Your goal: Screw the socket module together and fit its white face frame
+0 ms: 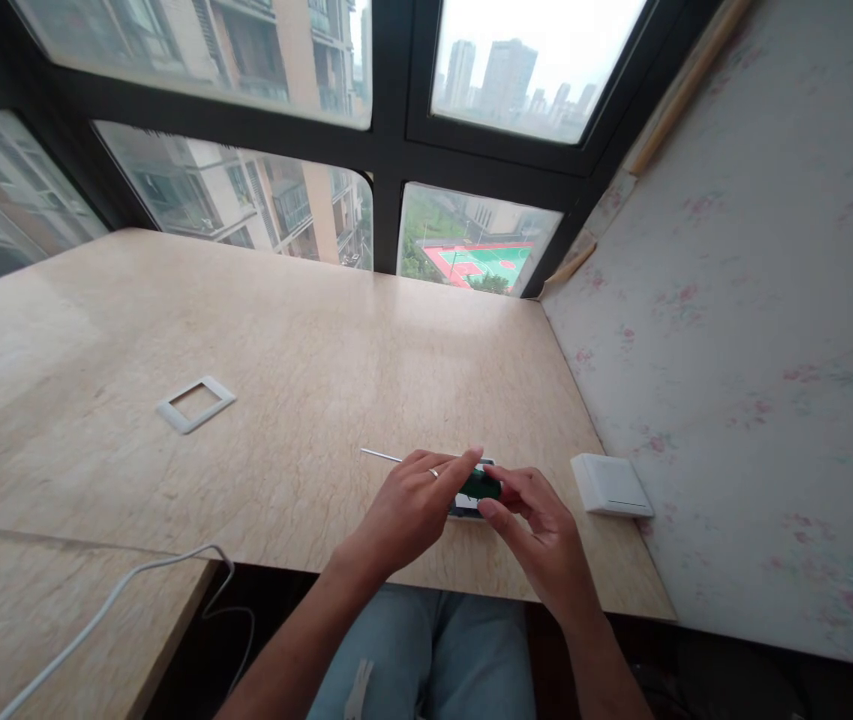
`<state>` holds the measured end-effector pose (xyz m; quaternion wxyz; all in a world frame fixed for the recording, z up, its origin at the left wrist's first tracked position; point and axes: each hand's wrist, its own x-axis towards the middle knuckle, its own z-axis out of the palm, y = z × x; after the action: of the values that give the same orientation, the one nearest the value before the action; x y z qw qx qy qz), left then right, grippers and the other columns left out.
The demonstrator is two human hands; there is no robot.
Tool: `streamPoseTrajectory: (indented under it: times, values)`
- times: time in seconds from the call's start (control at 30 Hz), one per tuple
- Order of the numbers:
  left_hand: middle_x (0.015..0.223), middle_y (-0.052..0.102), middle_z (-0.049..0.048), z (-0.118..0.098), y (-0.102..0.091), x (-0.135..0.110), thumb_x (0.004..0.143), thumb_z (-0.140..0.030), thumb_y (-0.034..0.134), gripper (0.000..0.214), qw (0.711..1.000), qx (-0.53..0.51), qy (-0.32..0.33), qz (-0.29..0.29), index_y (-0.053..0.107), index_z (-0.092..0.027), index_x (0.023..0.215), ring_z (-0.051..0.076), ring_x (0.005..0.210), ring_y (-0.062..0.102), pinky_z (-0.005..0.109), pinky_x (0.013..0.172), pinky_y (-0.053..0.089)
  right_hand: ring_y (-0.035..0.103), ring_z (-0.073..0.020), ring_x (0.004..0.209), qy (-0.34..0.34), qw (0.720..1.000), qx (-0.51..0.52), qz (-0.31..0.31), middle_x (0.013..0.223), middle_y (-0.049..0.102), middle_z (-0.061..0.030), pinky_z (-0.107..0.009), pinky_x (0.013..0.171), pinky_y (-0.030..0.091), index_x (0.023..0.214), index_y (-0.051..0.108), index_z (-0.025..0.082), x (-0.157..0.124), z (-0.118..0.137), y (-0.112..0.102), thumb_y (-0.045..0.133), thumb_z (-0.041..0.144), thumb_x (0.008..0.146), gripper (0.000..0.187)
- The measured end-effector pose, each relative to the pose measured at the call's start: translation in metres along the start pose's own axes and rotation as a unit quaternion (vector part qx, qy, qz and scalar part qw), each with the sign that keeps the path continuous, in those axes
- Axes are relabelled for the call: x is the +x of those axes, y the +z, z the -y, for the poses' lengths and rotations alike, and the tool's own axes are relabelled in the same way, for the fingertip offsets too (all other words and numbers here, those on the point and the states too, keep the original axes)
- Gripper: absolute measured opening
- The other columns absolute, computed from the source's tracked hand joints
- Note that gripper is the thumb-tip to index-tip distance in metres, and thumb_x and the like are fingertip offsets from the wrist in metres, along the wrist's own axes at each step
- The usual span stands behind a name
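A screwdriver lies across my left hand (411, 505), its thin metal shaft (379, 455) sticking out to the left and its green handle (481, 485) showing between both hands. My left fingers are closed around it, with a ring on one finger. Beneath the handle is a small white and dark wall-plate module (465, 506), partly hidden by the fingers. The thumb and index finger of my right hand (542, 525) are bent around the module's two edges, close to the handle's end. Whether they also touch the handle is hard to see.
On the stone-patterned counter (306, 360), a white rectangular frame (217, 387) lies to the left. A white switch plate (612, 485) rests by the papered wall (756, 400) at right. A white cable (118, 590) hangs over the front-left edge. Windows stand behind.
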<state>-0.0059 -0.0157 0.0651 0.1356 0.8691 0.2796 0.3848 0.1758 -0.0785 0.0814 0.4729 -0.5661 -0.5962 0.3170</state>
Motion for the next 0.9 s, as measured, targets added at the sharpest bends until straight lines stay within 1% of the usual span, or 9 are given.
streamPoseTrajectory:
  times: [0.1, 0.23, 0.33, 0.4, 0.47, 0.53, 0.63, 0.73, 0.9]
  values:
    - [0.119, 0.072, 0.0117, -0.003, 0.001, 0.001, 0.100, -0.009, 0.041, 0.043, 0.998, 0.028, 0.057, 0.008, 0.040, -0.014, 0.143, 0.021, 0.109, 0.068, 0.040, 0.091, 0.055, 0.065, -0.0194, 0.091, 0.020, 0.999, -0.030, 0.001, 0.098, 0.066, -0.0056, -0.031, 0.078, 0.058, 0.112, 0.071, 0.025, -0.003, -0.003, 0.003, 0.069, 0.039, 0.087, 0.029]
    - [0.122, 0.071, 0.0108, -0.007, 0.005, 0.001, 0.102, -0.011, 0.041, 0.039, 0.994, 0.061, 0.085, 0.004, 0.043, -0.012, 0.140, 0.021, 0.120, 0.064, 0.041, 0.100, 0.050, 0.071, -0.0226, 0.092, 0.056, 0.998, -0.007, 0.009, 0.106, 0.074, -0.0082, -0.034, 0.079, 0.061, 0.114, 0.072, 0.022, -0.008, -0.009, 0.005, 0.068, 0.041, 0.087, 0.034]
    - [0.129, 0.068, 0.0106, -0.009, 0.006, 0.001, 0.101, -0.008, 0.040, 0.040, 0.993, 0.070, 0.090, -0.005, 0.044, -0.012, 0.140, 0.022, 0.131, 0.056, 0.042, 0.107, 0.046, 0.073, -0.0245, 0.091, 0.074, 0.996, 0.008, -0.042, 0.109, 0.076, -0.0086, -0.038, 0.081, 0.061, 0.116, 0.073, 0.022, -0.009, -0.017, 0.003, 0.071, 0.043, 0.084, 0.038]
    - [0.135, 0.063, 0.0115, -0.009, 0.004, 0.000, 0.098, -0.005, 0.041, 0.042, 0.994, 0.068, 0.087, -0.021, 0.045, -0.012, 0.140, 0.022, 0.136, 0.050, 0.042, 0.110, 0.044, 0.074, -0.0254, 0.089, 0.089, 0.991, 0.001, -0.103, 0.107, 0.077, -0.0084, -0.039, 0.082, 0.061, 0.114, 0.074, 0.021, -0.007, -0.024, -0.003, 0.073, 0.046, 0.080, 0.042]
    - [0.136, 0.062, 0.0131, -0.006, 0.001, -0.004, 0.096, -0.005, 0.045, 0.042, 0.994, 0.069, 0.067, -0.045, 0.047, -0.013, 0.138, 0.022, 0.133, 0.053, 0.041, 0.109, 0.045, 0.074, -0.0268, 0.088, 0.112, 0.977, -0.025, -0.180, 0.104, 0.078, -0.0088, -0.040, 0.083, 0.059, 0.113, 0.075, 0.019, -0.004, -0.032, -0.013, 0.074, 0.050, 0.077, 0.048]
    - [0.131, 0.065, 0.0138, 0.001, -0.002, -0.013, 0.094, -0.007, 0.050, 0.041, 0.994, 0.078, 0.029, -0.065, 0.050, -0.014, 0.135, 0.022, 0.125, 0.059, 0.040, 0.103, 0.050, 0.074, -0.0293, 0.089, 0.144, 0.955, -0.070, -0.251, 0.099, 0.079, -0.0100, -0.040, 0.083, 0.057, 0.113, 0.075, 0.017, -0.002, -0.042, -0.025, 0.075, 0.056, 0.073, 0.056]
    - [0.126, 0.067, 0.0134, 0.018, -0.007, -0.032, 0.094, -0.012, 0.054, 0.039, 0.991, 0.104, -0.037, -0.074, 0.052, -0.018, 0.133, 0.023, 0.115, 0.064, 0.040, 0.095, 0.055, 0.073, -0.0330, 0.088, 0.187, 0.920, -0.137, -0.317, 0.088, 0.080, -0.0112, -0.041, 0.084, 0.054, 0.114, 0.075, 0.014, -0.004, -0.059, -0.040, 0.073, 0.063, 0.069, 0.067]
    - [0.124, 0.067, 0.0125, 0.037, -0.012, -0.055, 0.094, -0.016, 0.056, 0.036, 0.984, 0.112, -0.092, -0.101, 0.055, -0.021, 0.130, 0.024, 0.115, 0.064, 0.042, 0.095, 0.056, 0.073, -0.0349, 0.086, 0.189, 0.901, -0.183, -0.344, 0.085, 0.079, -0.0135, -0.040, 0.081, 0.052, 0.113, 0.076, 0.012, -0.012, -0.075, -0.048, 0.070, 0.068, 0.069, 0.071]
    - [0.120, 0.068, 0.0110, 0.061, -0.025, -0.085, 0.094, -0.022, 0.053, 0.028, 0.965, 0.126, -0.195, -0.123, 0.060, -0.022, 0.121, 0.026, 0.112, 0.066, 0.045, 0.095, 0.057, 0.073, -0.0353, 0.086, 0.148, 0.902, -0.226, -0.336, 0.094, 0.078, -0.0178, -0.041, 0.080, 0.051, 0.111, 0.076, 0.010, -0.022, -0.096, -0.044, 0.064, 0.066, 0.077, 0.067]
